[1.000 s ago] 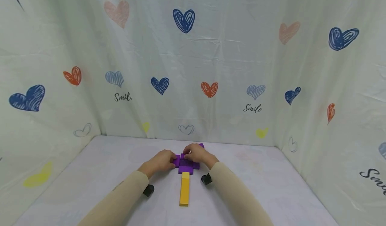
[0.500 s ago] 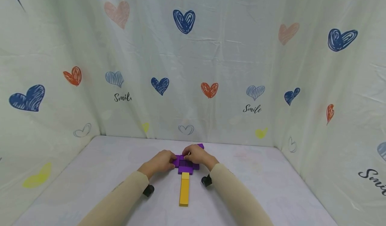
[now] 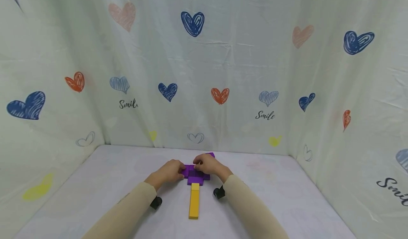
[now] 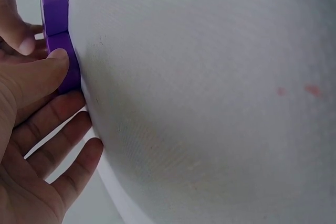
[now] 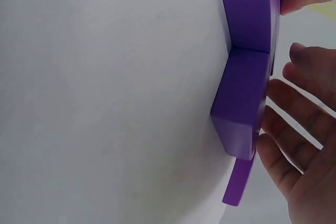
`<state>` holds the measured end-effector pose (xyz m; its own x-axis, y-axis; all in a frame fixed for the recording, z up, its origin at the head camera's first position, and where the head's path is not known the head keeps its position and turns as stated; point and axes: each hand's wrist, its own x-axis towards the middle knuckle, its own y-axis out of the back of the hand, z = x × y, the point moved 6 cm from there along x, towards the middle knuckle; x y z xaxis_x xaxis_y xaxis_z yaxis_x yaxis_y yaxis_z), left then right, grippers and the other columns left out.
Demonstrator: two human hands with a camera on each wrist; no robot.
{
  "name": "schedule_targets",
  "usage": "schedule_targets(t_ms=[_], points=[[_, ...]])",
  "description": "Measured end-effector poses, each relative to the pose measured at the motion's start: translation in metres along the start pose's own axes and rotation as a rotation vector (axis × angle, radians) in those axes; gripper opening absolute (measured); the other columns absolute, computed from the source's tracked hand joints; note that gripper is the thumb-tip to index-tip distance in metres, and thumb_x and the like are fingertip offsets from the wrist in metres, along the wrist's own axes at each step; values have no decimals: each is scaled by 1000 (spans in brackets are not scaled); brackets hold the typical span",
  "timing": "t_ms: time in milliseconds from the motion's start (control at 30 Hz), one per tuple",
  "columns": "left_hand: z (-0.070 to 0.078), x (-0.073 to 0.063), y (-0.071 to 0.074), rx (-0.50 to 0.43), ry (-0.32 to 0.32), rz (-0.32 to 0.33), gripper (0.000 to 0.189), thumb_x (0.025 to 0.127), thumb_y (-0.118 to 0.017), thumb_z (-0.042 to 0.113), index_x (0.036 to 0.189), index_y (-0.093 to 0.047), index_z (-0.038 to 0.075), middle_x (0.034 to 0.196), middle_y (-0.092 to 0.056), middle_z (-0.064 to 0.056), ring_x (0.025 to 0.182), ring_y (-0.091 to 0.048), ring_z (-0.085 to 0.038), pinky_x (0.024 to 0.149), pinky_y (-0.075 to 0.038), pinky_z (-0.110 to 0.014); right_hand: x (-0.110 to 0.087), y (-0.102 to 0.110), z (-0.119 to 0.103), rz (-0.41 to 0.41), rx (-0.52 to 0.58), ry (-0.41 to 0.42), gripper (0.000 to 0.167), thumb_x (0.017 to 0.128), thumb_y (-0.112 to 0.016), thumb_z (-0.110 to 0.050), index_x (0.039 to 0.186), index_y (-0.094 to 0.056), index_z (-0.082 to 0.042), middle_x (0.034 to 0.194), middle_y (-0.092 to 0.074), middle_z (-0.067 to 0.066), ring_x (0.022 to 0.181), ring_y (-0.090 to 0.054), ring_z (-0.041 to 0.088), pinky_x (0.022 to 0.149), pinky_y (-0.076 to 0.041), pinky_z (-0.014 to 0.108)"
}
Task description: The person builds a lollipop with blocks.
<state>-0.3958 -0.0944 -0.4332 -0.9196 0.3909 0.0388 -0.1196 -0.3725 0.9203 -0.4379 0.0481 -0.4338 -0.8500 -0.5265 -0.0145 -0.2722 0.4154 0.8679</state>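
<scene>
Several purple blocks (image 3: 195, 181) lie joined in a cluster near the back middle of the table. From its near side a yellow bar (image 3: 194, 204) points toward me. My left hand (image 3: 170, 170) pinches the leftmost purple block (image 4: 59, 10), thumb on its side, other fingers spread behind. My right hand (image 3: 208, 164) reaches over the cluster, thumb and index finger curled about the rear purple block (image 3: 191, 167); the exact contact is hidden. In the right wrist view its other fingers hang by the right purple block (image 5: 239, 90).
Beyond my right hand another purple piece (image 3: 211, 154) shows, partly covered. The white table (image 3: 255, 203) is enclosed by a pale curtain (image 3: 204, 62) printed with hearts. A black wrist camera (image 3: 156, 203) sits under each sleeve.
The thin gap between the left and rear purple blocks has closed, the rear one having slid slightly toward me. Both hands stay nearly in place.
</scene>
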Motion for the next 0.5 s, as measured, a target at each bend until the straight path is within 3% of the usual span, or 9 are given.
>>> schedule_targets(t_ms=[233,500], points=[[-3,0,-2,10,59,-4,37,83,-75,17,116,-67,2,102,-67,-8,89,-57,-18,89,-50,-39,-20,11,4,60,-34,60,26,91,-62,-20,114,-69,-10,104,-66,-3,91,-58,13,81,-52,30],[-4,0,-4,-2,102,-8,37,84,-75,16,117,-66,2,109,-66,-10,98,-59,-22,93,-49,-42,-51,20,25,116,-19,7,29,92,-62,-28,116,-67,-12,110,-64,-2,103,-56,19,91,-49,39]])
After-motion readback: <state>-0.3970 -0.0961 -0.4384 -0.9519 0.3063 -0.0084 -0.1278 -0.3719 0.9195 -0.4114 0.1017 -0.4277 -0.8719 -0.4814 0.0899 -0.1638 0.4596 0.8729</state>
